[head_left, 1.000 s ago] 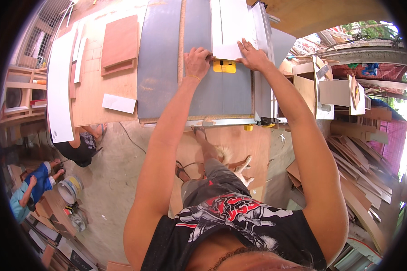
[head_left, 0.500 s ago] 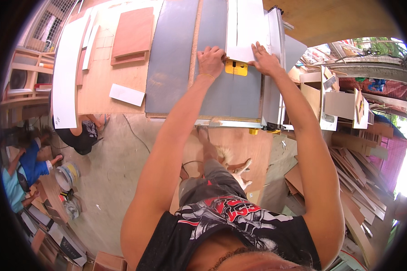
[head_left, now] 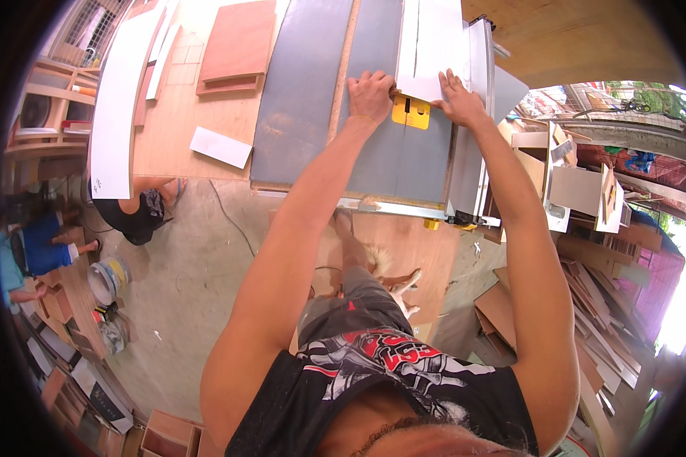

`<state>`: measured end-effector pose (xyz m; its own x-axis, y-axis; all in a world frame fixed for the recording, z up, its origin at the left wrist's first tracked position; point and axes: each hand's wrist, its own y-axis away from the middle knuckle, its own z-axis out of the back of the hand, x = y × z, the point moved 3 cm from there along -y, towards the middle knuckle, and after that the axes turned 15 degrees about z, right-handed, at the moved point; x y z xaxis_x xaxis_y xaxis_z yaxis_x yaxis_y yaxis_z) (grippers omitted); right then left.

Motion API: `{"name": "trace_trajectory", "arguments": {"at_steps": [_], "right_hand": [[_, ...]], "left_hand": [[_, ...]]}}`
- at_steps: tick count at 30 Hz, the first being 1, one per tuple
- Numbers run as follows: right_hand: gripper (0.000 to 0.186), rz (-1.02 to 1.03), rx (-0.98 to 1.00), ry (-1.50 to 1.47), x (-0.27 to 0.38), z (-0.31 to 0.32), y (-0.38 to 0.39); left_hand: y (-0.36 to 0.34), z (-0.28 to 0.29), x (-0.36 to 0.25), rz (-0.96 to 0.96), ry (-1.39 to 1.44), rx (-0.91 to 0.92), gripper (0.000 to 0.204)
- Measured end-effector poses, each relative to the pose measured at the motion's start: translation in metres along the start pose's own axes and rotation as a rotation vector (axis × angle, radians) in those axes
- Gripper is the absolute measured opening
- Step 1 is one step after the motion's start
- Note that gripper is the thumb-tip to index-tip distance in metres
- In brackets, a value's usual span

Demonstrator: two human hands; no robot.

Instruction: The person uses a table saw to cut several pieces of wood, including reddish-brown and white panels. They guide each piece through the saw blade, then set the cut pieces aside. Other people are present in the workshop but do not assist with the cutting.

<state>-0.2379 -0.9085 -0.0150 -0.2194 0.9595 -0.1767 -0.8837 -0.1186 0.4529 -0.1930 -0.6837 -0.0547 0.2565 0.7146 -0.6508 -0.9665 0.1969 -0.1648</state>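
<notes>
A white board [head_left: 439, 61] lies on the grey top of a table saw [head_left: 419, 164], with a dark lengthwise slit along it. Its near edge meets the yellow insert plate [head_left: 411, 112] set in the saw top. My left hand [head_left: 371, 95] has curled fingers at the board's near left corner and grips it there. On the near right corner rests my right hand [head_left: 461, 99], fingers stretched forward and thumb at the near edge. Just right of that hand runs the long fence [head_left: 479, 84]. The saw blade cannot be made out.
Left of the saw, a wooden table holds reddish-brown panels [head_left: 238, 42], a small white piece [head_left: 221, 147] and a long white board [head_left: 118, 114]. Scrap boards [head_left: 594, 320] are heaped at right. A dog [head_left: 400, 286] lies near my feet. Two people and a bucket [head_left: 108, 278] are at left.
My hands and the white board have moved slightly away from me, uncovering a little more of the yellow plate. The whole view has shifted a little. At far left, the person in blue has changed posture.
</notes>
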Motion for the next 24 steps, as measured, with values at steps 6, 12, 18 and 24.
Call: {"name": "trace_trajectory", "arguments": {"at_steps": [6,12,18,24], "right_hand": [[0.078,-0.002,-0.026,0.004,-0.004,-0.001,-0.007],[0.078,-0.01,-0.033,0.036,-0.01,-0.004,-0.014],[0.078,0.008,-0.056,0.049,-0.016,-0.003,-0.022],[0.078,0.001,-0.056,0.061,-0.021,-0.005,-0.03]], "left_hand": [[-0.006,-0.004,0.0,0.014,-0.015,-0.013,0.003],[-0.011,-0.005,-0.002,0.023,-0.024,-0.017,0.003],[-0.02,-0.008,-0.001,0.025,-0.011,-0.035,0.003],[-0.027,-0.01,-0.002,0.049,-0.041,0.0,0.007]]}}
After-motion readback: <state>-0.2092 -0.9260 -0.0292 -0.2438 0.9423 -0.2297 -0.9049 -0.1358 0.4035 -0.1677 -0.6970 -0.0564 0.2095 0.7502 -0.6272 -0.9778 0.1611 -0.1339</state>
